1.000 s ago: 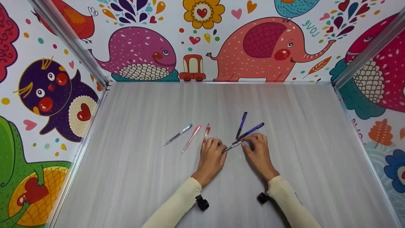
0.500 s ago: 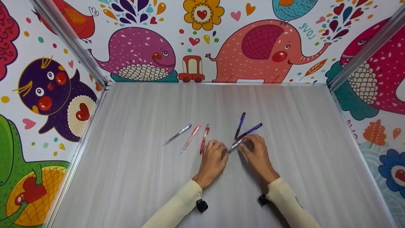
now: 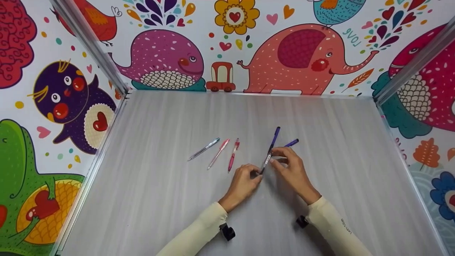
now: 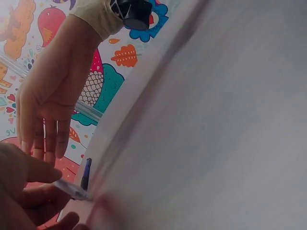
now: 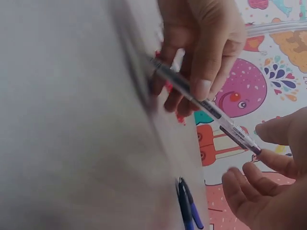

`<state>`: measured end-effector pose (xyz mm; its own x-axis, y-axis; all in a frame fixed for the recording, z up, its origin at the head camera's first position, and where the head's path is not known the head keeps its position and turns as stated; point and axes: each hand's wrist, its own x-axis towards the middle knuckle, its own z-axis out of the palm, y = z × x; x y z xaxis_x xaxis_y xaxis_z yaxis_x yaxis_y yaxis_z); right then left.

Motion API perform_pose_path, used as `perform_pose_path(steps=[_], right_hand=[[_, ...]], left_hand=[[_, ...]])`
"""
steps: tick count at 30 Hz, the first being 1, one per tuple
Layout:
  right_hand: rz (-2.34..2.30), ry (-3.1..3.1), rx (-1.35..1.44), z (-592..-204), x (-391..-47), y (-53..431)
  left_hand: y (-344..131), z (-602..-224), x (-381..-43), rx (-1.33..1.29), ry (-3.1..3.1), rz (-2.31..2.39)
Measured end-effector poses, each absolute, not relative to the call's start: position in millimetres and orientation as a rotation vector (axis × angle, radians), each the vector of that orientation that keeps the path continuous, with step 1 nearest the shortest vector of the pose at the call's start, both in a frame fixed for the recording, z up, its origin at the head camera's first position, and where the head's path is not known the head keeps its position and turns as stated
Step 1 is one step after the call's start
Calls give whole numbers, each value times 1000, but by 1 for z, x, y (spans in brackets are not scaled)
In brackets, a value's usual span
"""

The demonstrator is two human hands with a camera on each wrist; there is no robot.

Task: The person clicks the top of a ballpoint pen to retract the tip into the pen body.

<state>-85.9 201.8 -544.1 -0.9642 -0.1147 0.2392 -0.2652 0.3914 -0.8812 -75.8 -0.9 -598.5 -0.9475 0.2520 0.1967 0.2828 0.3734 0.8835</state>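
Underlying everything, the grey table [image 3: 153, 199] bears loose pens [image 3: 233, 155]. The left hand [image 3: 243, 185] pinches a clear pen [image 5: 218, 114] over it; the right hand [image 3: 293, 170], fingers loose, touches its upper end. Adjusting its angle seems the step; next likely calls for a steady left pinch.

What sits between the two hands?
A clear pen, pinched by the left hand, its far end meeting the right hand; the right wrist view shows this.
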Motion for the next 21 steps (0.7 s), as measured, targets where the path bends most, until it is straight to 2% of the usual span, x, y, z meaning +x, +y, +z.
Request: perform_pose_path(steps=[7,21], right_hand=[[1900,-2468,320,-533,-85,202],[2062,-2447,480,-529,-85,206]], left_hand=[[-3,-571,-69,-422,-2604,-2023],[-4,-568,-67,-287,-2424,-2515]])
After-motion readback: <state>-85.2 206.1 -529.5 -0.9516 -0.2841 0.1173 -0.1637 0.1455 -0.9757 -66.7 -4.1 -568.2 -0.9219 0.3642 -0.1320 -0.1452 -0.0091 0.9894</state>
